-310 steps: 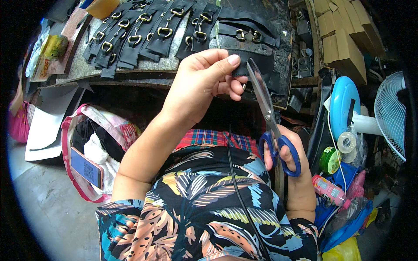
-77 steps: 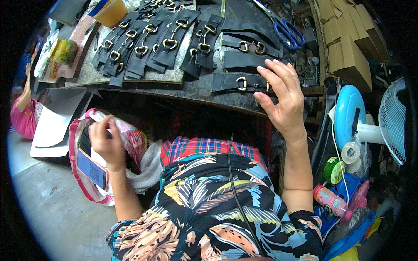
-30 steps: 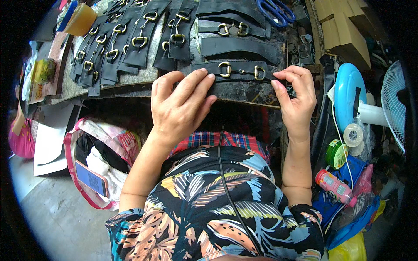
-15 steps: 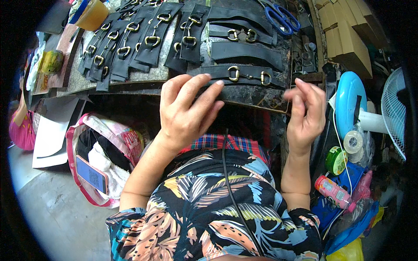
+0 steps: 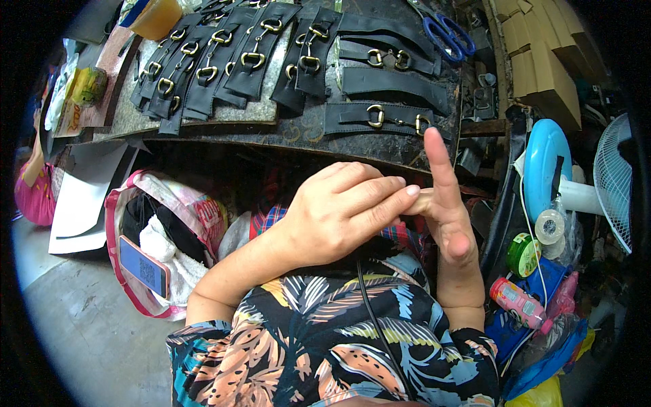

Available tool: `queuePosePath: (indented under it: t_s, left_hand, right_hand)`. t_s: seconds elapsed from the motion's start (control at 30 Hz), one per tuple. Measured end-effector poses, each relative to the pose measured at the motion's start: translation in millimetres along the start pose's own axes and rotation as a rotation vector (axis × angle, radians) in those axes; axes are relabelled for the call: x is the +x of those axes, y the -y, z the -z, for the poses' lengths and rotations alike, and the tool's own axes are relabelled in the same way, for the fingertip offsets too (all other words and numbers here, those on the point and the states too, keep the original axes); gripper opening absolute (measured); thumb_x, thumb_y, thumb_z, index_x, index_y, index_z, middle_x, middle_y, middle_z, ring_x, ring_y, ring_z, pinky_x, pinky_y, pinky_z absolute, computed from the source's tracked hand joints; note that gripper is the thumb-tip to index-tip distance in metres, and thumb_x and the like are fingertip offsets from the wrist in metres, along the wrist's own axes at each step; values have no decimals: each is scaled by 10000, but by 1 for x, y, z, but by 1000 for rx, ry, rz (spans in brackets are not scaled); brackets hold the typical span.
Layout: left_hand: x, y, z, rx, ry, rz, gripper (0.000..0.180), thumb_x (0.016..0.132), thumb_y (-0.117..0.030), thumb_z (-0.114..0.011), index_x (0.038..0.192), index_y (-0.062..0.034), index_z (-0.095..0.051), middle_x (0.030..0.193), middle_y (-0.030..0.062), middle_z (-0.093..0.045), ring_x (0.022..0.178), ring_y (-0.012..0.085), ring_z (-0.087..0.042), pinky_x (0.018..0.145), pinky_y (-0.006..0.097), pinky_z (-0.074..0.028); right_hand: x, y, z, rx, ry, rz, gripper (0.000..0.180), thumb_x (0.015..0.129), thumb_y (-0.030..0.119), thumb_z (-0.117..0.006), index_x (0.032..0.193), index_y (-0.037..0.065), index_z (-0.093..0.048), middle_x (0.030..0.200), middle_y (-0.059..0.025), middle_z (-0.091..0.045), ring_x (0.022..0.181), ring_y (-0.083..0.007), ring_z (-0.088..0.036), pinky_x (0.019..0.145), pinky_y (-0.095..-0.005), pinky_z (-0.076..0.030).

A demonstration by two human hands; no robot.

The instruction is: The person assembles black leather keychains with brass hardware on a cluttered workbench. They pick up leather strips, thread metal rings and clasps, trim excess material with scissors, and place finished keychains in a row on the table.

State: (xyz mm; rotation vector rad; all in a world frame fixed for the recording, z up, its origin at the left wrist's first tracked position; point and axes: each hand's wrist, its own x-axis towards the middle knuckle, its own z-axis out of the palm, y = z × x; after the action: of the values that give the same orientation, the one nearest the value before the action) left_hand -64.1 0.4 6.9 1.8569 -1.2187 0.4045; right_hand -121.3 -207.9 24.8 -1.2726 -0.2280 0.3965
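Note:
In front of my body, just off the table's near edge, my two hands meet. My left hand (image 5: 342,214) is closed, its fingers pressed together over some fingers of my right hand (image 5: 447,217). The right hand's index finger points up and its thumb stands apart; the other fingers are partly hidden behind the left. No object shows in either hand. Nearest to them on the table lies a black leather strap piece with brass-coloured horsebit hardware (image 5: 376,119). Beyond it are a plain black leather strip (image 5: 393,89) and another strap with a bit (image 5: 388,59).
Several black straps with bits (image 5: 252,61) overlap on a grey board at the left. Blue-handled scissors (image 5: 449,39) lie at the far right. A bag (image 5: 169,183) holding a phone (image 5: 144,266) stands at my left; a fan (image 5: 614,183) and cardboard boxes (image 5: 542,74) are at right.
My left hand has left the table edge, moving right and down onto my right hand's fingers. The hands were apart before; the right index finger now points up. The straps lie as before.

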Motion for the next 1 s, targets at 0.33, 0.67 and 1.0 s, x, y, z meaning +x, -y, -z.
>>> queuePosePath:
  t_s: [0.33,0.67,1.0]
  left_hand:
    - [1,2,14,-87,-114,222,167,748,-47,-817,824,-56,-669,803,69,-639,732,268,-639,631,366,-511]
    - [-6,35,14,450,-41,143,352,776,-194,-815,1085,-43,-739,1182,110,-689,997,302,-631,854,405,-524]
    - [-19,52,2,459,-91,115,332,785,-149,-803,1105,-75,-752,1163,59,-707,993,249,-644,854,387,-494]
  right_hand:
    - [10,6,18,-402,-10,251,950,893,665,-625,1473,-62,-432,1267,-232,-671,1055,-328,-727,992,-399,-522]
    - [34,9,56,-1401,-553,425,262,780,135,-827,1020,48,-767,958,-83,-669,890,-277,-637,774,-384,-522]
    - [36,-1,64,-1292,-590,494,188,755,69,-831,930,58,-762,952,-71,-676,903,-275,-631,777,-381,-512]
